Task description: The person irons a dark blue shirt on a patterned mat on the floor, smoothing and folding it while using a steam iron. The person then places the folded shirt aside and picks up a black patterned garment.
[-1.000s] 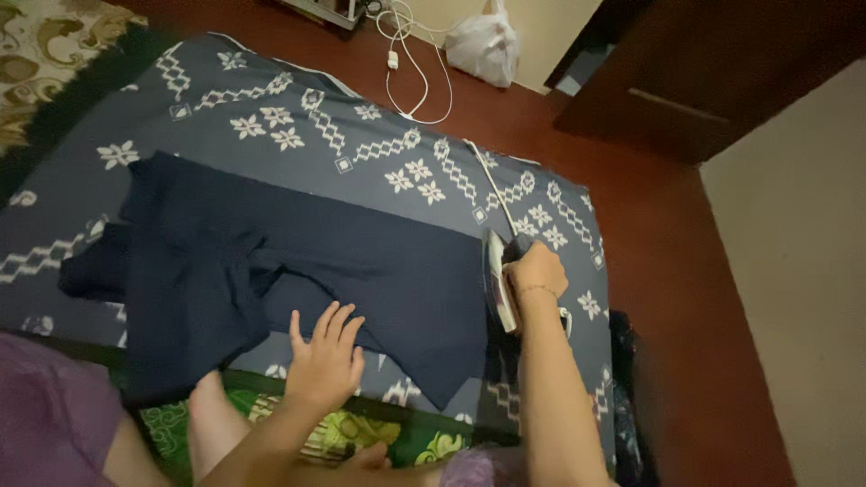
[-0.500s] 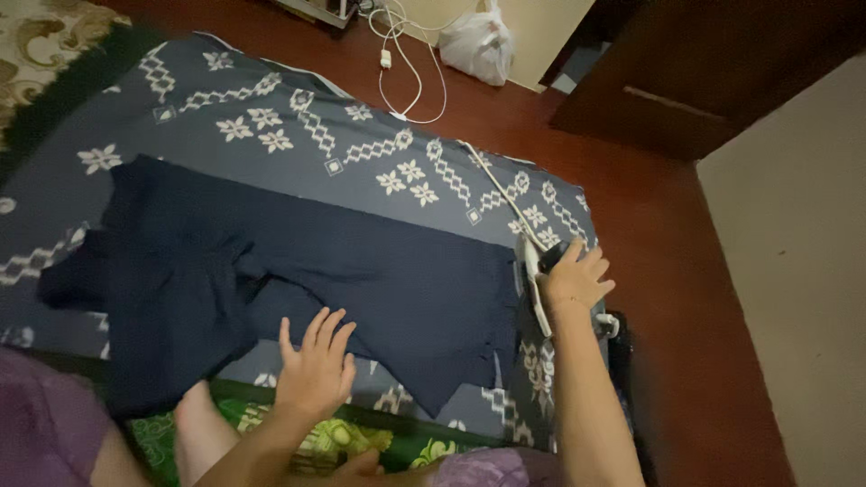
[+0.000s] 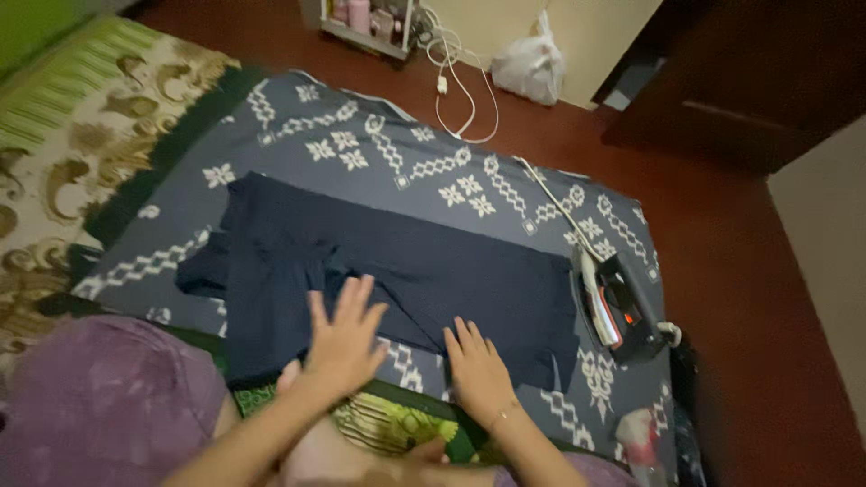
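A dark navy garment (image 3: 388,271) lies spread flat on a blue patterned blanket (image 3: 379,153) on the floor. My left hand (image 3: 343,338) rests flat on the garment near its lower edge, fingers apart. My right hand (image 3: 478,370) presses flat at the garment's lower hem, partly on the blanket, fingers spread. An electric iron (image 3: 618,307) stands on its side at the blanket's right edge, apart from both hands, with its cord (image 3: 550,198) running back toward the wall.
A white plastic bag (image 3: 532,63) and a white cable (image 3: 460,99) lie on the red floor at the back. A gold-patterned rug (image 3: 63,171) lies at the left. A dark wooden door (image 3: 740,81) stands at the right. My purple-clad knee (image 3: 99,397) is at lower left.
My right hand has let go of the iron and moved left onto the garment's hem. The iron now stands alone at the blanket's right edge. My left hand has stayed flat on the garment.
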